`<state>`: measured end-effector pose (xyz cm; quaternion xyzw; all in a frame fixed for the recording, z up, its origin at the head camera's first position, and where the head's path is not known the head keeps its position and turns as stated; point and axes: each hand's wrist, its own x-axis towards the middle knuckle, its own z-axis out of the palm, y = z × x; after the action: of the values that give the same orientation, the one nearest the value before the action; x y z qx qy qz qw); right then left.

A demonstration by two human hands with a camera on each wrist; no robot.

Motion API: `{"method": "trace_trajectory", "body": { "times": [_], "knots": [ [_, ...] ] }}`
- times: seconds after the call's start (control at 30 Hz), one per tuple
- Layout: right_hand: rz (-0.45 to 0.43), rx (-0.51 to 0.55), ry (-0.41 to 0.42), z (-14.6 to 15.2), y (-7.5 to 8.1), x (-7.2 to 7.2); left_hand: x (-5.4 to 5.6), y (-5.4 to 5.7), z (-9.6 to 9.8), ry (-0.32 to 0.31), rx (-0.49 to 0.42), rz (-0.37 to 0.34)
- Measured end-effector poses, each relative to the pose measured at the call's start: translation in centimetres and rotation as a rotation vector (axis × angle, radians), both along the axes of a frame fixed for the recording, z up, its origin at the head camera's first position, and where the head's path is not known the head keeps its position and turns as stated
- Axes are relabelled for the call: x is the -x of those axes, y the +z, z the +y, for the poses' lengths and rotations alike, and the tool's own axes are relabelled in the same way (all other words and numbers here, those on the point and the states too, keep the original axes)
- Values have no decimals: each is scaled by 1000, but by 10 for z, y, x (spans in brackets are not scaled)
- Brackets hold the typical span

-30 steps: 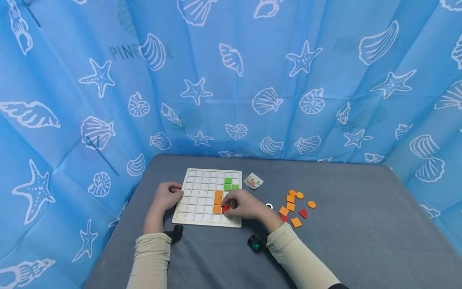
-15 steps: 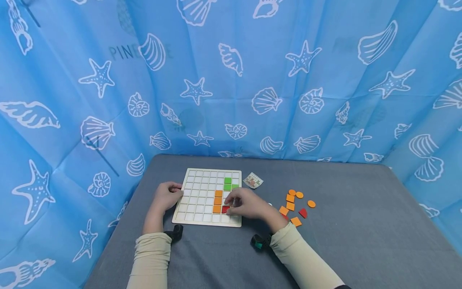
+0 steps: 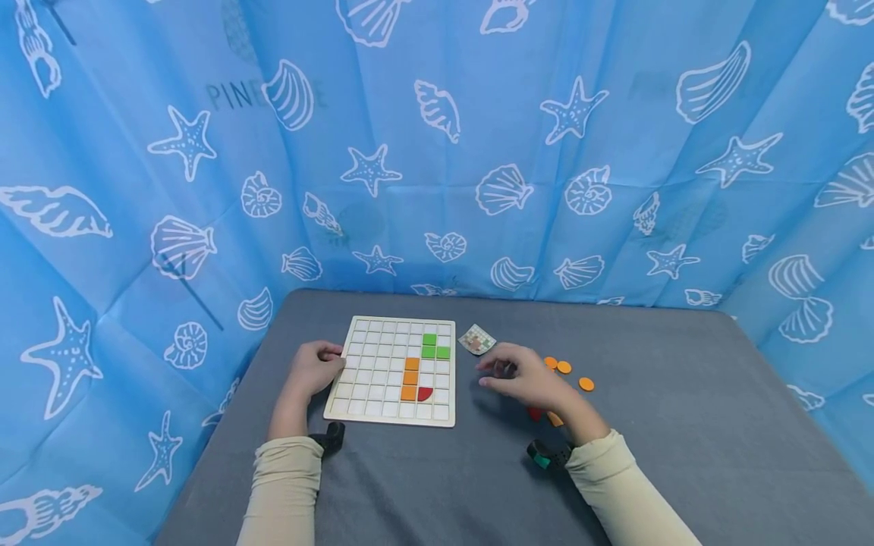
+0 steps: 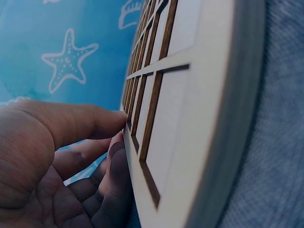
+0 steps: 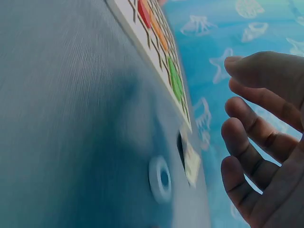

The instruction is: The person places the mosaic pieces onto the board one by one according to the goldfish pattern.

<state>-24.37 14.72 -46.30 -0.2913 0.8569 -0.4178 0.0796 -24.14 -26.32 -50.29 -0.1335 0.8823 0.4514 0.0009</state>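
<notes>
Facing a blue curtain (image 3: 410, 152) printed with white shells and starfish, across a grey table (image 3: 437, 485). Pinching the left edge of the gridded board (image 3: 369, 371) with the left hand (image 3: 314, 370), reaching nearly straight ahead, with thumb at the rim. Hovering to the right of the board with the right hand (image 3: 529, 377), released, with fingers loosely bent towards the board and thumb apart; slanting that forearm in from lower right. Wearing beige sleeves (image 3: 283, 489) and black wrist cameras (image 3: 331, 438). Seeing three orange squares (image 3: 410, 378) on the board in a column, a red quarter-round (image 3: 425, 394) just right of the lowest, three green squares (image 3: 429, 352) farther up in a corner shape. Noting a patterned card (image 3: 477, 340) near the board's upper right, a white ring (image 5: 161, 179) on the table, orange discs (image 3: 564, 368) beyond the right hand, red and orange pieces (image 3: 555, 418) partly hidden at its wrist.
</notes>
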Motion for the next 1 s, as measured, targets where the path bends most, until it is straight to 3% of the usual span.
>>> {"method": "trace_trajectory", "body": {
  "times": [0.23,0.47,0.77,1.0],
  "knots": [
    [30,50,-44,50,-6,-13,1,1,0,6,20,5],
    [-12,63,-67,86,-14,-29,1,1,-1,6,18,1],
    [12,40,-51,108,-26,-36,0,2,0,5,19,6],
    [-24,19,-41,114,-29,-36,0,1,1,9,29,6]
  ]
}}
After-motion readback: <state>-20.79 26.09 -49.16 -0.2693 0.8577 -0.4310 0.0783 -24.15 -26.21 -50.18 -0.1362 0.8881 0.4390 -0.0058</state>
